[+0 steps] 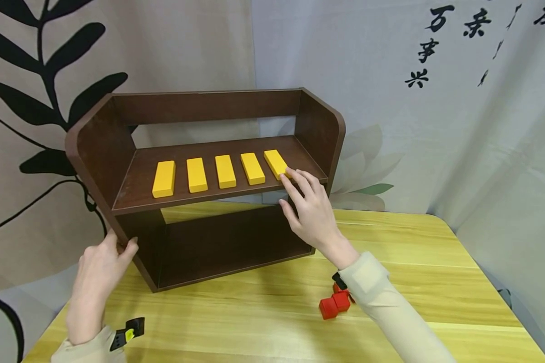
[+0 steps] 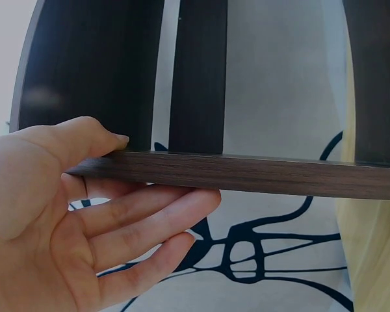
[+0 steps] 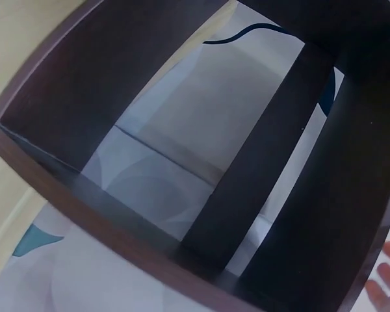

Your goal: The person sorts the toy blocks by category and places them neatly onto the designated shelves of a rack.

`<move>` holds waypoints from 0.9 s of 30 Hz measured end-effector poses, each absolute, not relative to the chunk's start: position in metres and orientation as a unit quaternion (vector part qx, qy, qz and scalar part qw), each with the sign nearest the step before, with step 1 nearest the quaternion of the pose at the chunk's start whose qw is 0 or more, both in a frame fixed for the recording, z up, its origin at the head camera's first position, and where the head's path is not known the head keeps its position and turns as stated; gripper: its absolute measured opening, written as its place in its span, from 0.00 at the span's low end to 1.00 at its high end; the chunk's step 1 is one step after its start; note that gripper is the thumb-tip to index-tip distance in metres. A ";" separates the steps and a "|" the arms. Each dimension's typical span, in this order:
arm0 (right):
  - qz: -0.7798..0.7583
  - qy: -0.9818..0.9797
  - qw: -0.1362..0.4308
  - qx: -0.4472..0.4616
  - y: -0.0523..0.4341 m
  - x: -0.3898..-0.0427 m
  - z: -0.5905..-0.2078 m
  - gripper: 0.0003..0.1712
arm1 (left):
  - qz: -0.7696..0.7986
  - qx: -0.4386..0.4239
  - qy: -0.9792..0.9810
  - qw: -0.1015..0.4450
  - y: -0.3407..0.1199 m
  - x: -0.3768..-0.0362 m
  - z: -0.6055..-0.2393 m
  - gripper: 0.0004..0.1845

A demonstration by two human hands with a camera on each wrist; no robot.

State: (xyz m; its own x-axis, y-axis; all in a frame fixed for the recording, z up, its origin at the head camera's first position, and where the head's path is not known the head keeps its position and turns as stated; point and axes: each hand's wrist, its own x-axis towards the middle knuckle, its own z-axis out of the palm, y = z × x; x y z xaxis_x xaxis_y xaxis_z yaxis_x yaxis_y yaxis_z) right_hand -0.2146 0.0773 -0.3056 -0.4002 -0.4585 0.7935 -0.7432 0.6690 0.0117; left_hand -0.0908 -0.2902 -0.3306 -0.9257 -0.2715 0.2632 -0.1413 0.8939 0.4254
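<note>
A dark brown two-tier shelf stands on the table. Several yellow blocks lie in a spaced row on its upper board. My left hand grips the front edge of the shelf's left side panel. In the left wrist view the thumb lies on the inner face and the fingers on the outer side. My right hand is at the row's right end, its fingertips touching the near end of the rightmost yellow block, thumb apart from it. Only some fingertips show at the right wrist view's edge.
Several red cubes sit together on the wooden table, beside and partly behind the right forearm. Behind the shelf hang pale curtains with a dark leaf pattern and black characters. The shelf's lower tier holds nothing visible.
</note>
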 end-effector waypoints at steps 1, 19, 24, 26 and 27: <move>0.188 -0.811 0.409 0.373 0.079 -0.214 -0.307 0.25 | -0.203 0.108 -0.960 0.160 -0.290 -0.091 -0.331 0.17; 0.277 -0.838 0.208 0.421 0.158 -0.187 -0.388 0.21 | -0.199 0.117 -0.960 0.159 -0.290 -0.091 -0.331 0.18; 0.302 -0.848 0.101 0.424 0.177 -0.180 -0.409 0.19 | -0.202 0.116 -0.959 0.162 -0.290 -0.091 -0.332 0.18; 0.305 -0.845 0.074 0.432 0.184 -0.178 -0.416 0.18 | -0.202 0.113 -0.959 0.165 -0.290 -0.092 -0.333 0.17; 0.301 -0.844 0.065 0.439 0.187 -0.178 -0.419 0.17 | -0.202 0.113 -0.959 0.166 -0.289 -0.092 -0.333 0.17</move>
